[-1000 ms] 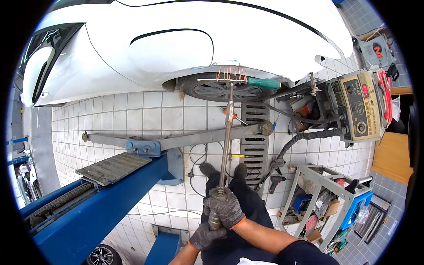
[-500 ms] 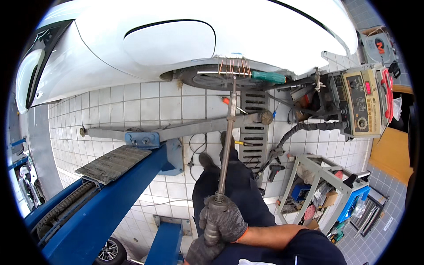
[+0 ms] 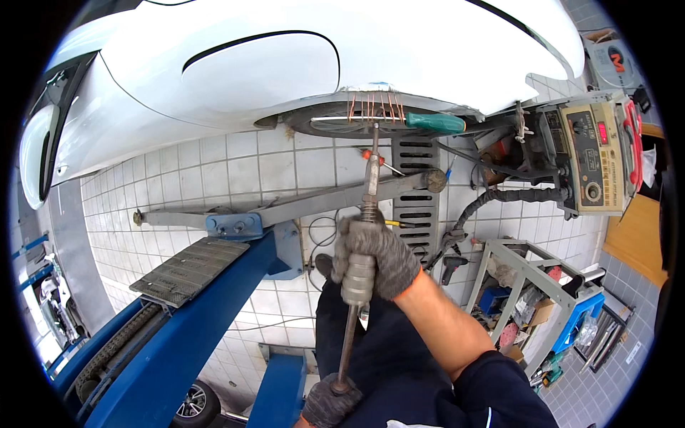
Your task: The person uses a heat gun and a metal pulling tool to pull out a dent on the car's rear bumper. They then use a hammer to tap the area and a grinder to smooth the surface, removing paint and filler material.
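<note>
A slide hammer [image 3: 347,342] reaches from near my body toward the white car [image 3: 264,71]. Its far tip meets the shaft of a green-handled screwdriver [image 3: 435,123], which lies across the wheel arch through a row of copper wire loops [image 3: 378,107] fixed to the car's lower edge. My right hand [image 3: 382,257], in a grey glove, is wrapped round the sliding weight [image 3: 358,282] part-way up the rod. At the rod's near end my gloved left hand [image 3: 332,401] is closed round the slide hammer; the grip itself is covered by the fingers.
On the right stands a beige welding machine [image 3: 591,160] with a thick black cable [image 3: 499,196]. Below it is a grey tool cart [image 3: 492,260]. A lift arm [image 3: 321,201] crosses under the slide hammer, joined to a blue lift beam [image 3: 193,324]. A floor grate [image 3: 415,212] runs behind.
My right hand and the sliding weight have moved up the rod toward the car, away from my left hand. The bare rod now shows between my hands. The screwdriver stays in the loops.
</note>
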